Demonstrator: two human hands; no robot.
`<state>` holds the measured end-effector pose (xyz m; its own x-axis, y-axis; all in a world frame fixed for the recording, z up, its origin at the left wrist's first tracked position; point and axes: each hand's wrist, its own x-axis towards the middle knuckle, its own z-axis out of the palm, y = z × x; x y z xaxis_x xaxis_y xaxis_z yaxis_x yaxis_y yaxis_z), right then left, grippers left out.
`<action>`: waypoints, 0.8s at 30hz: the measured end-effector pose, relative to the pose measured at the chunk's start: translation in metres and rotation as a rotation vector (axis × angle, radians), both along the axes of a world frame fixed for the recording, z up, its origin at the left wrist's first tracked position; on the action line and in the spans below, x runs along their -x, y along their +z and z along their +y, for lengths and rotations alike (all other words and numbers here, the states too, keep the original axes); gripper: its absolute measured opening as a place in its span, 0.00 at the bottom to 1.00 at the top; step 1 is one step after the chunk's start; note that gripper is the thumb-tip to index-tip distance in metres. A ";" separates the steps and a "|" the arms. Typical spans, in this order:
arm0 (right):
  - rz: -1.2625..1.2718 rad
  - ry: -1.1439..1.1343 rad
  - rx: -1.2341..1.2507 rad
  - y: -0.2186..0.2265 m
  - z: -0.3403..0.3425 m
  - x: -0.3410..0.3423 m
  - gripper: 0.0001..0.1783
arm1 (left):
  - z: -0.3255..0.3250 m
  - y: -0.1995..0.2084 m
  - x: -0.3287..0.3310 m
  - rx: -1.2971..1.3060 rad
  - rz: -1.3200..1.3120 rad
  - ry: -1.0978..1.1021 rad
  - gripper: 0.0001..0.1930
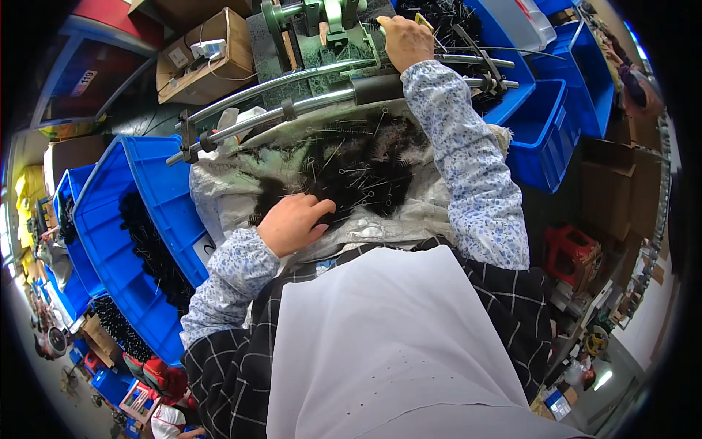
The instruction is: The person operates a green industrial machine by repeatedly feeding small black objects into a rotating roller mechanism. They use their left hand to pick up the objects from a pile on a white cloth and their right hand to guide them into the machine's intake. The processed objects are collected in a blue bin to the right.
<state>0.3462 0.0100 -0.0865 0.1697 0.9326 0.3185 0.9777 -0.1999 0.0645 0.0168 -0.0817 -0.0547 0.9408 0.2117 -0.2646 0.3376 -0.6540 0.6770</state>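
A pile of small black bristle brushes with thin wire stems and looped ends (358, 172) lies on a whitish, black-smudged cloth (428, 212) in front of me. My left hand (292, 223) rests at the pile's near left edge. Its thumb and forefinger are apart, with nothing visible between them. Farther off to the right, my right hand (406, 42) is closed beside the green machine (335, 33). A bit of dark bristle shows by its fingertips, but what it grips is hidden. Both forearms wear flowered sleeves.
Two metal rails (300, 106) cross between me and the machine. Blue bins (157, 175) with black brushes stand at left; more blue bins (537, 139) are at right. A cardboard box (212, 62) sits far left. A red stool (570, 254) stands low right.
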 end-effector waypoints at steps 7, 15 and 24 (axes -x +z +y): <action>0.135 0.069 -0.065 -0.013 0.009 -0.008 0.16 | 0.007 0.013 -0.002 0.094 -0.025 0.036 0.13; 0.033 0.107 0.011 -0.015 0.018 -0.015 0.17 | 0.027 0.046 -0.008 0.300 -0.225 0.266 0.14; 0.082 -0.026 -0.137 -0.019 -0.009 -0.029 0.19 | 0.042 0.057 0.008 0.238 -0.300 0.376 0.14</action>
<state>0.3751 0.0013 -0.1056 0.2235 0.8766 0.4263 0.9730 -0.2263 -0.0446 0.0087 -0.0399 0.0020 0.8532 0.5158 -0.0774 0.2877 -0.3417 0.8947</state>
